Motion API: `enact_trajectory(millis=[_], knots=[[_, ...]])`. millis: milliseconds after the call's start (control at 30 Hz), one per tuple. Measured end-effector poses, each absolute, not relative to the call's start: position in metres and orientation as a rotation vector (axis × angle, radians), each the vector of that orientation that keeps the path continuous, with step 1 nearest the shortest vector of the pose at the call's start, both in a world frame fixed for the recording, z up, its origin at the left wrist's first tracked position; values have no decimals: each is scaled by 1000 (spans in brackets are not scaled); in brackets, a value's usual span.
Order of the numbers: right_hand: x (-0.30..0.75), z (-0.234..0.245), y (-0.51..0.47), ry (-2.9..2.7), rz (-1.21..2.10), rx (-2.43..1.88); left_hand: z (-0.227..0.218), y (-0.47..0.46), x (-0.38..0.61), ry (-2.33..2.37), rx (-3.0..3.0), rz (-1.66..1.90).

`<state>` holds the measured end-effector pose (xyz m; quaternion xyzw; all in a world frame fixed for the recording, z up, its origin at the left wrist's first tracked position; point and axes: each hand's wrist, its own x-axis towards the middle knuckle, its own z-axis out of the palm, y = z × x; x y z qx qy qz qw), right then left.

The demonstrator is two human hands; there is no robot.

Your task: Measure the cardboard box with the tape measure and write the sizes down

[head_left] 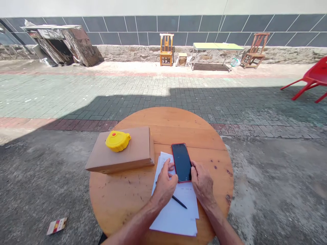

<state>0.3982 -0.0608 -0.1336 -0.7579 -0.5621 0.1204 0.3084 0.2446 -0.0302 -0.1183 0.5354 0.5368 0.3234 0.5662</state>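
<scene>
A smartphone (182, 161) with a dark screen and a red case edge lies over the top of several white sheets of paper (173, 217). My left hand (166, 182) holds its left edge, thumb near the lower corner and fingers bent along the side. On the opposite edge, my right hand (202, 178) grips the phone with thumb and curled fingers. A black pen (179, 201) rests on the sheets, partly hidden under my left hand. Faint handwriting shows on the paper.
The round wooden table (122, 207) also carries a cardboard box (138, 144) with a yellow tape measure (118, 141) on top. Beyond are a wooden chair (166, 51), a folding table (217, 46) and a red chair (316, 75). A small card (57, 226) lies on the ground.
</scene>
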Motion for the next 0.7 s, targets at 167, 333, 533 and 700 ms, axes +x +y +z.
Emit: enact_trajectory(millis=[167,333,533,700], knots=[[398,-134,-59,-1525,322,-2031,-120,-31,244,1264,1288,736],[399,-136,-61,-1488,345,-1992,-123,-30,241,1229,1273,743],[402,-140,-62,-1414,377,-1899,-124,-30,238,1123,1095,801],[404,-146,-61,-1360,354,-1861,-123,-32,237,1115,1062,809]])
